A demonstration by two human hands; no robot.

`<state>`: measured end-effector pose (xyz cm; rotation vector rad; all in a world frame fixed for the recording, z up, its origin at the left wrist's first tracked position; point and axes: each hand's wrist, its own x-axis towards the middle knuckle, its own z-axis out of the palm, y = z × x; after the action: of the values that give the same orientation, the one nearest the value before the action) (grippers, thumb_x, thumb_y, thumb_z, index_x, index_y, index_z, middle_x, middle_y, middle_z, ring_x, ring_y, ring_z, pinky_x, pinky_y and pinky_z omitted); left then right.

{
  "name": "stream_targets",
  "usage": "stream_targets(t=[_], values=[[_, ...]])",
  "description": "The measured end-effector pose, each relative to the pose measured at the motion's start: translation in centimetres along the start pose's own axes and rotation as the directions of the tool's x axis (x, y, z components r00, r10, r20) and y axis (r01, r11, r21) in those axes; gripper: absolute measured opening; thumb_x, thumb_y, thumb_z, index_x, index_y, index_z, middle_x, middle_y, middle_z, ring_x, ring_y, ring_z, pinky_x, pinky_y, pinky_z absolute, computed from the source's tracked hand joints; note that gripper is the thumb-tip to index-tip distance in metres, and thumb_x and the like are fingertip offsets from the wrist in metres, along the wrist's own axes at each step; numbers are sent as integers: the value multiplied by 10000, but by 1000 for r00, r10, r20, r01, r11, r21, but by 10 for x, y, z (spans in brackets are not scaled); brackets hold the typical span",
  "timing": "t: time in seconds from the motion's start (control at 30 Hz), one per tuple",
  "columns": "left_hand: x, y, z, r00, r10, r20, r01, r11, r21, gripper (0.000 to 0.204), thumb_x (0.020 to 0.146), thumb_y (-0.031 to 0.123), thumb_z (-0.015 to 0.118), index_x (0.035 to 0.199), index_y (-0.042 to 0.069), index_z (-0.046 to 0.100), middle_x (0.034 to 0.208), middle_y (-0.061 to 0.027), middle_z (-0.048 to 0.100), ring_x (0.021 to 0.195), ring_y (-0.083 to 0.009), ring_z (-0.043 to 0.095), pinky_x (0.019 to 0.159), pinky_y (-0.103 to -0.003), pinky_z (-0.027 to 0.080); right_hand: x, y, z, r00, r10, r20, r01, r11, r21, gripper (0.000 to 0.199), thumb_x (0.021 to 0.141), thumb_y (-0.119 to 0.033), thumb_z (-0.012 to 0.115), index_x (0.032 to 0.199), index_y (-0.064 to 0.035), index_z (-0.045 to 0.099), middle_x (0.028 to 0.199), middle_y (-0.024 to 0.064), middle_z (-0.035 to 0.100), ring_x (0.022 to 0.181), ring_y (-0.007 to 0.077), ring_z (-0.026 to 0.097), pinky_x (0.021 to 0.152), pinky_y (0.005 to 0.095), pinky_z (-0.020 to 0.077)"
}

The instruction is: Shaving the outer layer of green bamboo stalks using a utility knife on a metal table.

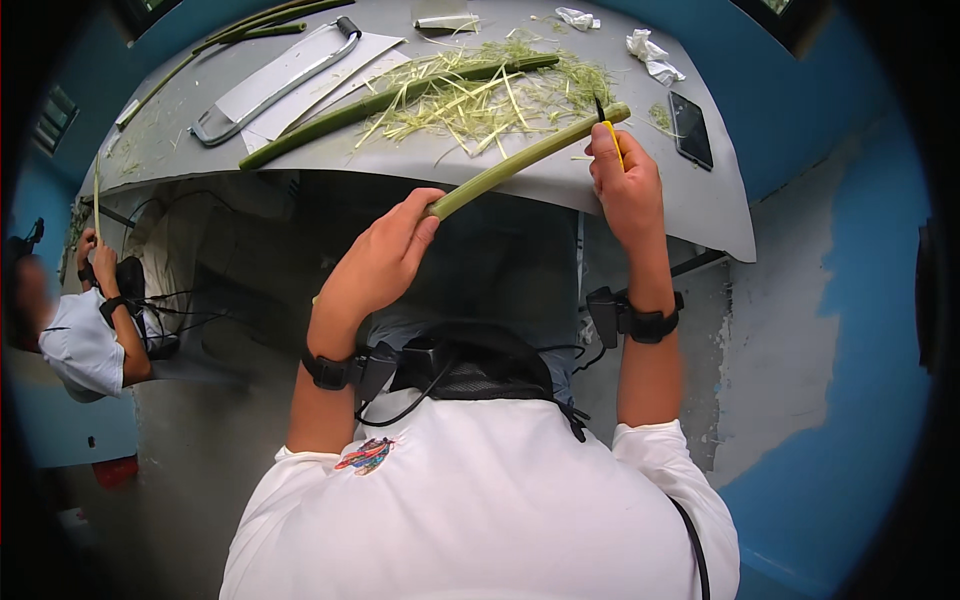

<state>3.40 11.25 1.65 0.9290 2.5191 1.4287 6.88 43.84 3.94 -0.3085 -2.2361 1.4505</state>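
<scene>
With the left hand gripping the green stalk and the right hand clenching a yellow-handled knife at one o'clock, a slip could cut fingers.

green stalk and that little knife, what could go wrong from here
1. The right hand works a small yellow-handled knife on the green stalk while the left hand grips its lower end; a slip along the stalk might reach those fingers.
2. The stalk hangs off the table edge, so it may wobble.
3. Shavings could scatter onto the phone.
</scene>
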Motion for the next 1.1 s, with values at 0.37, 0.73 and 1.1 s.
stream_targets(t=[0.37, 0.73, 1.1], values=[[0, -12, -13, 995, -86, -51, 95, 971, 218, 533, 1181, 488, 542, 959, 4, 585, 798, -248, 638, 807, -529, 603, 707, -563, 486, -24, -55, 39, 970, -135, 203, 220, 844, -488, 455, 1138, -460, 639, 1034, -18, 673, 868, 270, 722, 834, 522, 696, 733, 568, 530], [-9, -34, -12, 973, -144, -179, 173, 973, 154, 556, 1202, 484, 486, 932, 13, 607, 808, -278, 661, 832, -554, 637, 698, -594, 500, -25, -74, 75, 910, -146, 389, 388, 629, -673, 631, 1080, -613, 667, 853, -25, 674, 756, 236, 704, 743, 485, 703, 674, 563, 541], [-9, -44, -13, 973, -131, -191, 168, 966, 196, 654, 1200, 545, 439, 878, 2, 609, 822, -298, 673, 866, -557, 659, 740, -618, 528, -25, -59, 99, 888, -235, 396, 456, 565, -688, 683, 1038, -659, 699, 789, -25, 744, 674, 228, 695, 645, 453, 703, 600, 530, 548]])
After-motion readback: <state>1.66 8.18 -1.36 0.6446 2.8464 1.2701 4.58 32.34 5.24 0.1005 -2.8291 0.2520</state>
